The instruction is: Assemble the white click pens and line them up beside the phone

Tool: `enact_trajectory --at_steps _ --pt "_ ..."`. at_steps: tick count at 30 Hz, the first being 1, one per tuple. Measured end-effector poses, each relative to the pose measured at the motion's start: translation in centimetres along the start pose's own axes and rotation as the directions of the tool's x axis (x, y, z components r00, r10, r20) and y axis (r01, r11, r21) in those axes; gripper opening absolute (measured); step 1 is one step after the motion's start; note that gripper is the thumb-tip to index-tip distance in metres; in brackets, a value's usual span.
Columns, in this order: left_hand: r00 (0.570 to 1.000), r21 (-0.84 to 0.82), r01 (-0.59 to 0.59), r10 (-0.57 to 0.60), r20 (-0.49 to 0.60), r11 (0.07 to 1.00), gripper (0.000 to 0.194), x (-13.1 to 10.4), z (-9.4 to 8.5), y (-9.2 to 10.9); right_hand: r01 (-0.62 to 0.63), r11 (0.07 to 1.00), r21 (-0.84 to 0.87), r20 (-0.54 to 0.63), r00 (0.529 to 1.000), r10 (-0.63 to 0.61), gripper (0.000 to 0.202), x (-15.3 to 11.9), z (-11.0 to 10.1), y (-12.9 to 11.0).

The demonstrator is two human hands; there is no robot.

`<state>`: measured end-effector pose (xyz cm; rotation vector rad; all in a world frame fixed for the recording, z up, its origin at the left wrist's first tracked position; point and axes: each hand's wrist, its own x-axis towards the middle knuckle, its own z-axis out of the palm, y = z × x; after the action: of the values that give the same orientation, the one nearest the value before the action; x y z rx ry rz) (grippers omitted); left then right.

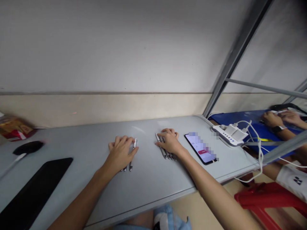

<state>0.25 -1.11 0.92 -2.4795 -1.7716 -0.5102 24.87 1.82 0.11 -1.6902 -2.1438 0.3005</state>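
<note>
A grey counter (146, 188) is bearing two groups of pens, one beneath each of the person's hands.

A flat black object (38, 188) is lying at the near left, a white power strip (224, 135) is sitting at the far right, and a lit phone (203, 151) is lying between that strip and the right hand (171, 143), bordering this hand's outer side. The left hand (120, 152) is arching over the left pens (130, 166), thumb and fingers partly curled; the right hand is similarly spanning the right pens (164, 156). Whether either is gripping cannot be told. Each group is lying directly under its nearer hand, long axes running away from the person, far ends leaning toward the other group.
</note>
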Motion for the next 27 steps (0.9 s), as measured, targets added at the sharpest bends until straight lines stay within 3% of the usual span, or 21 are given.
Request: enact_trajectory --at_steps 13,27 --pt "0.998 -0.055 -0.062 0.062 0.010 0.997 0.020 -0.14 0.01 0.05 0.016 1.000 0.023 -0.012 1.000 -0.016 0.037 0.07 0.22 0.23" --pt "0.998 -0.054 -0.018 0.020 0.052 0.998 0.020 0.09 0.17 0.09 0.023 0.998 0.058 -0.049 0.999 -0.020 0.043 -0.29 -0.48 -0.38"
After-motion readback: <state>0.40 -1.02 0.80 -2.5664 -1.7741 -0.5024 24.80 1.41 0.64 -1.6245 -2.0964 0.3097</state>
